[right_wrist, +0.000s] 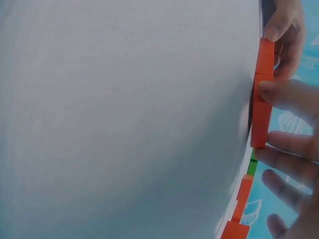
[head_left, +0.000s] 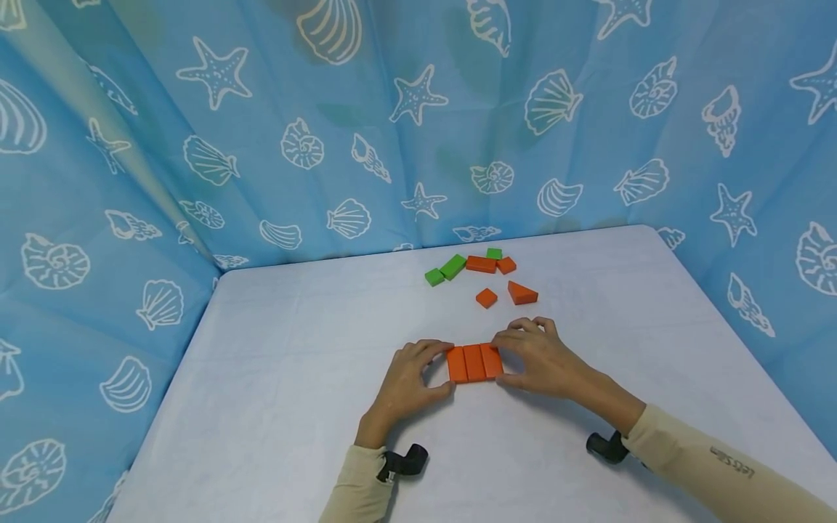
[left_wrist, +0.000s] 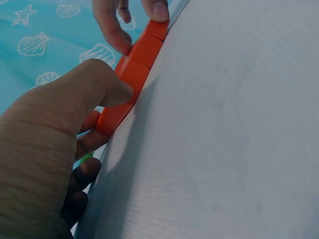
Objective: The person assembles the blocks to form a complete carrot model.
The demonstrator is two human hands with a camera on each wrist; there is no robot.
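three orange blocks (head_left: 474, 363) touch on the table (head_left: 275, 392); left hand (head_left: 407, 379) at nine o'clock and right hand (head_left: 544, 357) at three each pinch an outer one. likely light, stiff, smooth: best held at short ends.

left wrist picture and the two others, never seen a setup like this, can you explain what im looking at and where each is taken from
There is no machine here, just a person's two bare hands: the left hand and the right hand. The widest picture comes from a camera on the person's head, looking forward and down. The other two come from wrist cameras, probably the black gadgets by the cuffs, so the white table looks tilted there. The hands hold three orange blocks, lined up side by side, one hand at each end. Farther back lie green blocks and loose orange pieces, including a triangular one.
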